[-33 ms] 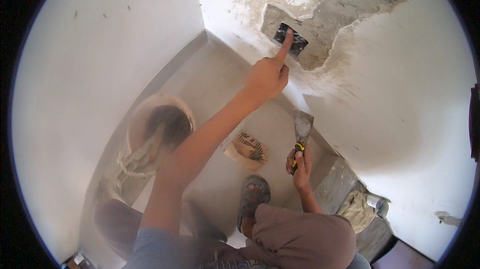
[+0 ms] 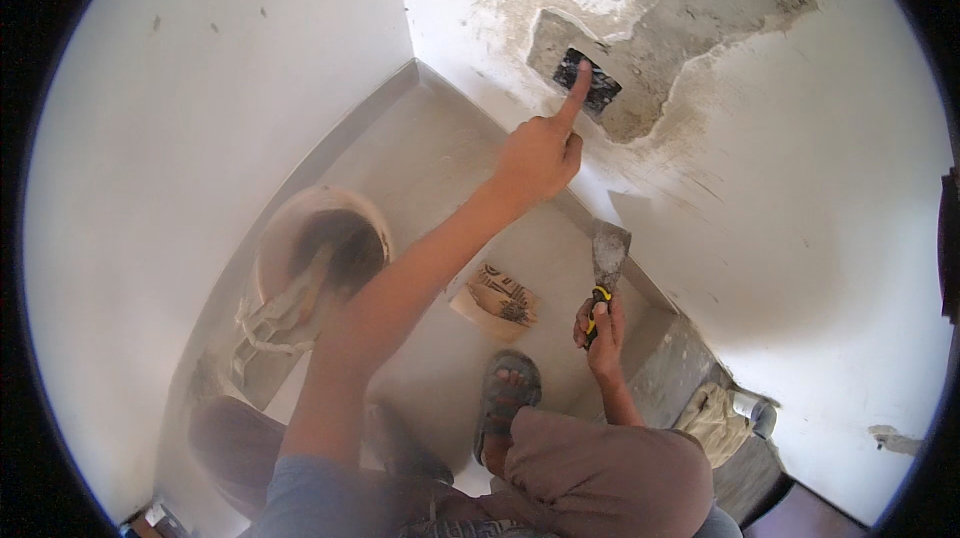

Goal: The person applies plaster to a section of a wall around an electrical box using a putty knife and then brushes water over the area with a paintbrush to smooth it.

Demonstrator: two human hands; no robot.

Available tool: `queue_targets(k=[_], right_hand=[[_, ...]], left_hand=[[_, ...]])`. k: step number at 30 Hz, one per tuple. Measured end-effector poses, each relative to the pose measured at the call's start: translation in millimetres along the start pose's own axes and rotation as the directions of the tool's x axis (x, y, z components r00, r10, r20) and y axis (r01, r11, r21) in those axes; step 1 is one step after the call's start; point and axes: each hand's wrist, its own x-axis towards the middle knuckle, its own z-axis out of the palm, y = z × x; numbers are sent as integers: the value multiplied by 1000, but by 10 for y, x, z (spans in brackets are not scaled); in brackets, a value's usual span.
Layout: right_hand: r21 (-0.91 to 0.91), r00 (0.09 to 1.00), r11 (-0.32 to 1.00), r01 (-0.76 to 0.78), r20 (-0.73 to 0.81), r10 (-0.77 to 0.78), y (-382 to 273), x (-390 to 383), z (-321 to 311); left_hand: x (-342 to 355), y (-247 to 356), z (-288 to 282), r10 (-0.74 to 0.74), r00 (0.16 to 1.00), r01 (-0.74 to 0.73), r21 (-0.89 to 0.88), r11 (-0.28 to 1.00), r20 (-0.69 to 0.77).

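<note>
My left hand (image 2: 540, 156) is stretched out to the wall, its index finger extended and the other fingers curled, holding nothing. The fingertip lies over a dark rectangular box (image 2: 603, 95) set in the wall; whether it touches cannot be told. Around that box runs a rough grey patch (image 2: 715, 18) of bare plaster with a ragged white edge. Lower on the right, my right hand (image 2: 604, 336) is closed around the yellow-and-black handle of a putty knife (image 2: 609, 253). Its wide blade points up toward the wall and carries pale residue.
A pale bucket (image 2: 285, 228) with dark contents stands left of my left forearm. Beside it are whitish straps or cloth (image 2: 270, 333). A printed brown paper piece (image 2: 497, 300) lies on the floor near my sandalled foot (image 2: 508, 388). A beige cloth (image 2: 712, 420) rests at lower right.
</note>
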Motion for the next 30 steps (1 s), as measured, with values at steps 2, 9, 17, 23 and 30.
queue_targets(k=[2, 9, 17, 23, 30], right_hand=[[9, 999, 999, -35, -24, 36, 94, 117, 7], [-465, 997, 883, -59, 23, 78, 484, -117, 213], [-920, 982, 344, 190, 174, -77, 902, -31, -455], [-897, 971, 376, 231, 186, -151, 843, -105, -195], [-969, 969, 30, 244, 243, -53, 723, 309, -218]], left_hand=[[-7, -52, -133, -30, 998, 31, -20, 999, 50], [289, 52, 242, 46, 998, -56, 371, 927, 37], [262, 379, -790, 65, 805, -409, 473, 780, 589], [-1891, -80, -3359, 67, 930, -194, 325, 926, 362], [-4087, -804, -4335, -669, 721, 692, 148, 707, -177]])
